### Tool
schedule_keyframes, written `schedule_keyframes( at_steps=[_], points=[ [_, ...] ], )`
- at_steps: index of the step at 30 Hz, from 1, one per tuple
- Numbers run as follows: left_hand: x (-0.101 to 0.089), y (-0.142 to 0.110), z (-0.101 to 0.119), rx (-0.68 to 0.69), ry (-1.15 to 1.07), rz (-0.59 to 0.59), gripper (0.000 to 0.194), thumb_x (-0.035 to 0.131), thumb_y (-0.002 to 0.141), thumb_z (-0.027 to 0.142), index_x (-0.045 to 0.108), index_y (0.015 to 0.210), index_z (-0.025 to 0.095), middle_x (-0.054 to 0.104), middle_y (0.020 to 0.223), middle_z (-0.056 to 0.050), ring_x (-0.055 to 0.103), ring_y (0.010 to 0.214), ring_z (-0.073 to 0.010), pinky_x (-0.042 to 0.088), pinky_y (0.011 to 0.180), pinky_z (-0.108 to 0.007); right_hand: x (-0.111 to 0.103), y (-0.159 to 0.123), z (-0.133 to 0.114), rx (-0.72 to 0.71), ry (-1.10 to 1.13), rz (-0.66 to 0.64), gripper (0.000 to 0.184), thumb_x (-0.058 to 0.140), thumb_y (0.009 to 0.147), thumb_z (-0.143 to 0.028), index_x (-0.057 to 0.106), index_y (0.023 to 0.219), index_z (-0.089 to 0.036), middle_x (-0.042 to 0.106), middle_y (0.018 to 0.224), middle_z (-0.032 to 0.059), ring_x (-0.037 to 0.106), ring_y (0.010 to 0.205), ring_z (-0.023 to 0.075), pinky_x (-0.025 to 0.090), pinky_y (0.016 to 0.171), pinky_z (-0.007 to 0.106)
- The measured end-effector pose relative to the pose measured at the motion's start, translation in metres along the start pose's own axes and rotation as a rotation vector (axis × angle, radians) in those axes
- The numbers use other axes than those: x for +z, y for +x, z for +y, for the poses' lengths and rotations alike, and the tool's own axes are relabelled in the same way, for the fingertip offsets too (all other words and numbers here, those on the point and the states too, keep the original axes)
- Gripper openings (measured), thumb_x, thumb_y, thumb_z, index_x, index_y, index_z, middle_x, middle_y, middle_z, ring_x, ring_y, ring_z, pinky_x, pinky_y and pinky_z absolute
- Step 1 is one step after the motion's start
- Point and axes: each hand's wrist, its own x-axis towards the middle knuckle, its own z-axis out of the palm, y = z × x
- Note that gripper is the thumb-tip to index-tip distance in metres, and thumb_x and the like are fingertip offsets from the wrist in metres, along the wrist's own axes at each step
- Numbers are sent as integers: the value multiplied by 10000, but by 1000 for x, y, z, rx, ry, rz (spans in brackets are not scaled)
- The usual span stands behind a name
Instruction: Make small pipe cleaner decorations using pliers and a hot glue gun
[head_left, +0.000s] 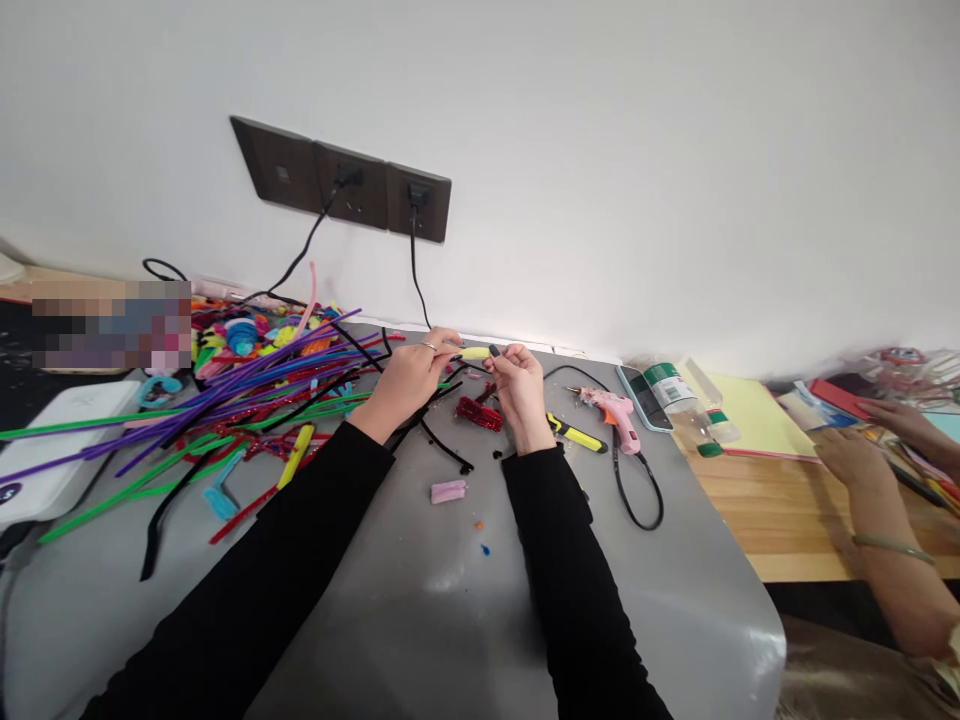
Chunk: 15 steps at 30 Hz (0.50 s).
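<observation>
Left hand (405, 385) pinched one end of short yellow piece (474, 353), right hand (519, 395) the other. Pink plastic glue gun (619, 413) lay right of both, on grey table (420, 600).

Bright, soft light; glare below; edges stretched.

You are at a craft workspace, shown by the colourful fuzzy pipe cleaners (247, 385) and pink plastic glue gun (616, 414) on the grey-covered table (420, 620).
</observation>
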Motion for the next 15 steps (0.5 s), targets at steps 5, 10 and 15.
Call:
schedule_keyframes(
  at_steps=[5,10,15],
  points=[
    [-1,1,-4,101,-55,31,290,467,1046,317,676,1191,180,803,1070,-67,780,895,-221,574,784,-289,-2,1,-1,-10,8,2,272,775,624,-141,534,731,-209,612,638,-60,643,607,95,535,615,202],
    [-2,1,-6,111,-96,82,309,498,1037,329,770,1049,183,814,1054,-80,781,946,-232,598,861,-318,-1,0,-1,-8,25,-41,261,830,638,-185,646,823,-203,664,687,-46,652,621,97,545,627,210],
    [-5,2,-5,-15,-115,120,244,587,984,308,810,984,210,826,971,-45,786,877,-220,598,816,-286,2,-1,1,-29,-57,-89,274,858,687,-302,739,911,-196,735,801,-1,663,666,109,554,645,236]
  ],
)
